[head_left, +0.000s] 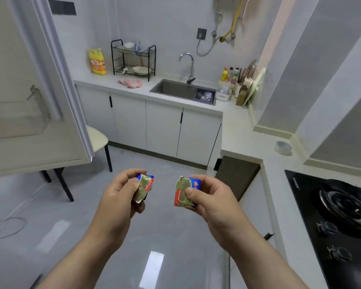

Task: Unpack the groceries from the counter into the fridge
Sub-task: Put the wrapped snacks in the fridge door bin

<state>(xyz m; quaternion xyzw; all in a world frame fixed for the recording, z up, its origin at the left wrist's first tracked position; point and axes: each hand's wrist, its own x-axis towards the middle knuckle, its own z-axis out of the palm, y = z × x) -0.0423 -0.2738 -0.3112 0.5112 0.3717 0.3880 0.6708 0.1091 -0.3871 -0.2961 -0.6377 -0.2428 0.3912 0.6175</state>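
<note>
Two small cup-shaped packs with gold foil lids and red and blue labels are held over the floor. My left hand (pixel 121 192) grips the left pack (pixel 145 187), its lid facing right. My right hand (pixel 211 197) pinches the right pack (pixel 184 191), thumb on the foil lid. The two packs are a short gap apart. The open fridge door (pixel 35 84) with its clear shelf bins stands at the left; the fridge's inside is out of view.
A white counter (pixel 248 130) runs along the back and right, with a sink (pixel 175 88), dish rack (pixel 133 57), yellow bottle (pixel 97 62), pink cloth (pixel 130 83) and tape roll (pixel 282 147). A black gas hob (pixel 338 209) is at right. A chair (pixel 98 140) stands behind the fridge door.
</note>
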